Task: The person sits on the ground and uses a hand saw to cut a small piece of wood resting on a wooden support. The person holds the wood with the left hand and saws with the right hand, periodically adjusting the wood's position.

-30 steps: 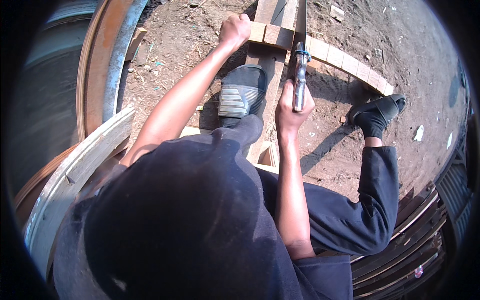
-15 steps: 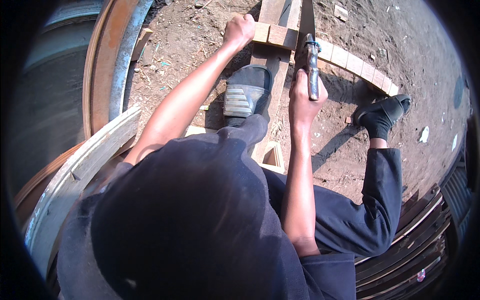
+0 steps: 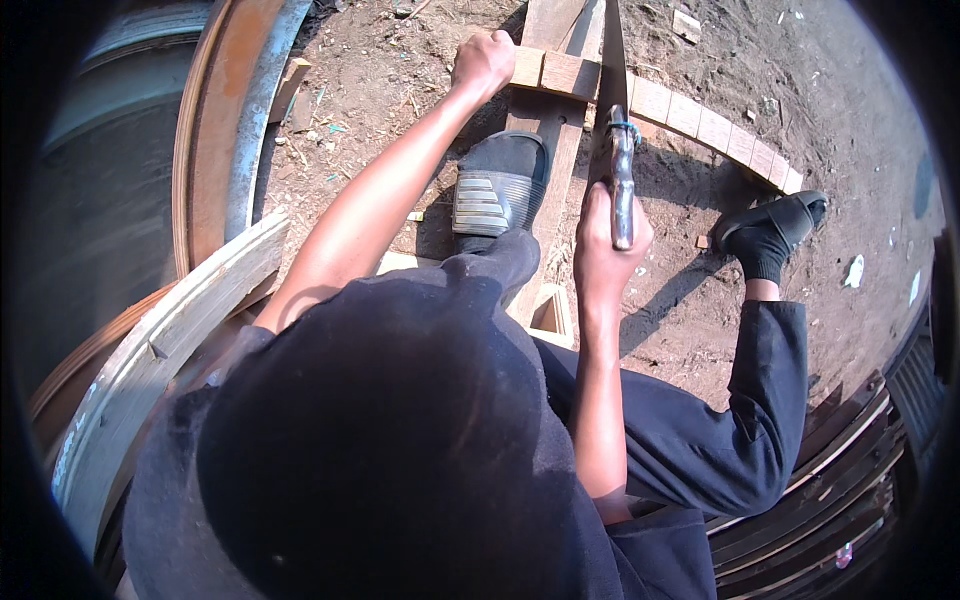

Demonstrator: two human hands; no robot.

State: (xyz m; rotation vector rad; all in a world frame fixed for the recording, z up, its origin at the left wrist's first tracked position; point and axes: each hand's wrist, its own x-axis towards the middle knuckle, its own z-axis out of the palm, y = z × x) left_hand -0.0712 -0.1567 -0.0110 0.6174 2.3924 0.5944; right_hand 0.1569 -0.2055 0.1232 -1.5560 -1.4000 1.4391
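Note:
A handsaw (image 3: 622, 175) with a dark, worn handle and blue cord tied near the blade is gripped in my right hand (image 3: 612, 245). Its blade points away from me and lies across a pale wooden strip (image 3: 700, 122) marked by several crosswise lines or cuts. At the strip's left end, my left hand (image 3: 484, 66) is closed around the wood. Beneath the strip runs a longer plank (image 3: 540, 118), and my left foot in a black slide sandal (image 3: 498, 185) rests on it. How deep the blade sits in the strip cannot be made out.
My right foot (image 3: 770, 235) stands near the strip's right end. Curved wooden pieces (image 3: 165, 320) and a rusty curved panel (image 3: 225, 130) lie at the left. Dark slats (image 3: 810, 510) are stacked at lower right. Wood scraps (image 3: 688, 26) dot the dirt ground.
My right hand has drawn the saw back toward me, so its handle sits lower in view. My left hand still grips the strip's end.

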